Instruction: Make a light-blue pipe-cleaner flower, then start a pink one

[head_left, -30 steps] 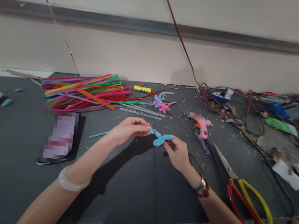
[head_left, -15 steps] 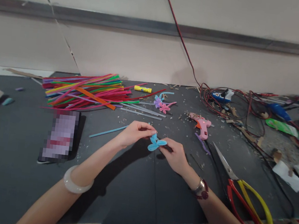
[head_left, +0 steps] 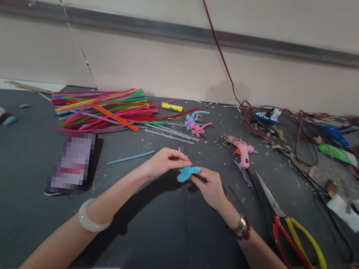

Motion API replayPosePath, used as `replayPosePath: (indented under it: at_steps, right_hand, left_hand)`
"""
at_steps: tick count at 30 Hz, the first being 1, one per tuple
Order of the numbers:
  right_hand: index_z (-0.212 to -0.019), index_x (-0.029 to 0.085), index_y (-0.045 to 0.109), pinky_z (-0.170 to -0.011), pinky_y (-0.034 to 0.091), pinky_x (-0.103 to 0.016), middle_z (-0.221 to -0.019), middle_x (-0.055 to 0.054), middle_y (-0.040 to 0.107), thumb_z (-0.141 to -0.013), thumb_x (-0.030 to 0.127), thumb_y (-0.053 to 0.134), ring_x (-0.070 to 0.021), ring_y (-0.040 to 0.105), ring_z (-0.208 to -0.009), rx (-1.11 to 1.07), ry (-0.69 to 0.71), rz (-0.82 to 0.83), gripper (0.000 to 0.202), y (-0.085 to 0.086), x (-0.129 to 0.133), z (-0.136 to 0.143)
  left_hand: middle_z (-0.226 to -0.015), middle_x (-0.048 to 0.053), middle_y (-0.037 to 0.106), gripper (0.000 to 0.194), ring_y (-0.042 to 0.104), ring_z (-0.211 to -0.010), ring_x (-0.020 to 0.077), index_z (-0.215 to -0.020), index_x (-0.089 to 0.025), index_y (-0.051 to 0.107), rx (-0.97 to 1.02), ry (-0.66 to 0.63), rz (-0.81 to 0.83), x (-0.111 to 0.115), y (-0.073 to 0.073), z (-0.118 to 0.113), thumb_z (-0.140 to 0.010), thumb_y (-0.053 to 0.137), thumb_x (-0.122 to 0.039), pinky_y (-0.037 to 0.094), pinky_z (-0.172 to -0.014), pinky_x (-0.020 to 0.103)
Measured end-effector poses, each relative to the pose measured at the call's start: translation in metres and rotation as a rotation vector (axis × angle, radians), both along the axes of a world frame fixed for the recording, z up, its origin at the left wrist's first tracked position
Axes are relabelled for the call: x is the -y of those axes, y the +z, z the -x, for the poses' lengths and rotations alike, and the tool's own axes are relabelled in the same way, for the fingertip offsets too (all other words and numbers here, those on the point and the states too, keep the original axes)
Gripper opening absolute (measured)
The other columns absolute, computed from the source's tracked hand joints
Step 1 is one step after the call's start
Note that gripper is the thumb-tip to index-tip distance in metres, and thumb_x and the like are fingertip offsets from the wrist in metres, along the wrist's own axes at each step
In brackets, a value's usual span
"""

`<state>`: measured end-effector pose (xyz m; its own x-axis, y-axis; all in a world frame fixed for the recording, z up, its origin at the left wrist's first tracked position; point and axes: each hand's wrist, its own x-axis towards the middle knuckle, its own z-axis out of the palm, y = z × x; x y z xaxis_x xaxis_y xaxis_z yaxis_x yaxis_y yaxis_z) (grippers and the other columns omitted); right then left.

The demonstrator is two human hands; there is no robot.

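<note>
Between my hands is a blue pipe-cleaner flower (head_left: 185, 173) with looped petals, held above the dark table. The fingertips of my left hand (head_left: 166, 162) pinch it from the upper left. From the right, the closed fingers of my right hand (head_left: 208, 185) grip one side of it. A short blue end sticks up behind my left fingers. Left of my left hand lies a straight blue pipe cleaner (head_left: 130, 157). Beyond my hands rest small finished flowers, a purple one (head_left: 189, 123) and a pink one (head_left: 197, 130), with a blue one behind them.
A heap of coloured pipe cleaners (head_left: 104, 109) lies at the back left, a blurred phone (head_left: 71, 163) in front of it. A yellow glue stick (head_left: 171, 107) is by the wall. Rightward are a pink glue gun (head_left: 244, 154), large scissors (head_left: 282, 213) and tangled cords (head_left: 249, 118).
My left fingers have shifted slightly right and down over the flower, covering its upper petal. A blue end now shows above them. My right hand has barely moved.
</note>
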<state>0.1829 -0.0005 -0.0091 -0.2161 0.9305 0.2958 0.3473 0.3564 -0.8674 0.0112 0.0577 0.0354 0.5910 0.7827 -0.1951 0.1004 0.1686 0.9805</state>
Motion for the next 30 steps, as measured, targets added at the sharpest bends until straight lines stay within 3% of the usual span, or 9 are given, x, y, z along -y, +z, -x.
replayPosePath:
  at_steps: [9,13,17,24,30]
  right_hand:
    - [-0.075,0.019,0.064,-0.064,0.042,-0.023,-0.072,-0.001,0.062,-0.077,0.019,0.055,-0.0133,0.056,-0.067,0.002,0.038,0.001,0.009,0.005,0.0,0.002]
    - [-0.072,0.018,0.063,-0.06,0.04,-0.023,-0.068,-0.001,0.059,-0.077,0.02,0.053,-0.0131,0.054,-0.065,0.015,-0.026,-0.019,0.011,0.005,-0.002,0.0]
    - [-0.075,0.019,0.064,-0.057,0.041,-0.022,-0.069,-0.002,0.06,-0.077,0.026,0.053,-0.0136,0.053,-0.063,-0.016,-0.15,-0.005,0.013,0.001,-0.005,-0.002]
    - [-0.078,0.019,0.063,-0.06,0.047,-0.023,-0.075,-0.003,0.059,-0.076,0.024,0.053,-0.0142,0.056,-0.066,-0.16,-0.21,0.066,0.012,-0.005,-0.009,-0.004]
    - [-0.08,0.02,0.065,-0.06,0.051,-0.025,-0.079,-0.003,0.062,-0.074,0.026,0.056,-0.0152,0.059,-0.067,-0.235,-0.238,0.097,0.013,-0.006,-0.01,-0.003]
  left_hand:
    - [-0.081,0.007,0.067,0.023,0.059,-0.071,0.0146,-0.086,-0.013,0.066,-0.07,-0.066,-0.147,-0.004,-0.009,0.003,-0.074,0.056,-0.03,0.045,-0.065,0.026]
    - [-0.086,0.007,0.066,0.029,0.058,-0.073,0.0155,-0.099,-0.017,0.062,-0.292,0.058,-0.445,-0.021,-0.01,0.023,-0.08,0.046,-0.031,0.045,-0.068,0.029]
    - [-0.091,0.007,0.064,0.021,0.057,-0.081,0.0181,-0.09,-0.016,0.064,-0.608,0.125,-0.784,-0.031,-0.008,0.036,-0.078,0.048,-0.02,0.044,-0.075,0.032]
    - [-0.105,0.008,0.055,0.025,0.048,-0.096,0.02,-0.101,-0.016,0.058,-0.722,0.012,-1.098,-0.022,-0.036,0.013,-0.079,0.047,-0.016,0.041,-0.084,0.033]
    - [-0.103,0.006,0.053,0.027,0.048,-0.094,0.0192,-0.107,-0.019,0.053,-0.681,-0.041,-1.141,-0.022,-0.044,0.006,-0.081,0.047,-0.021,0.042,-0.083,0.033]
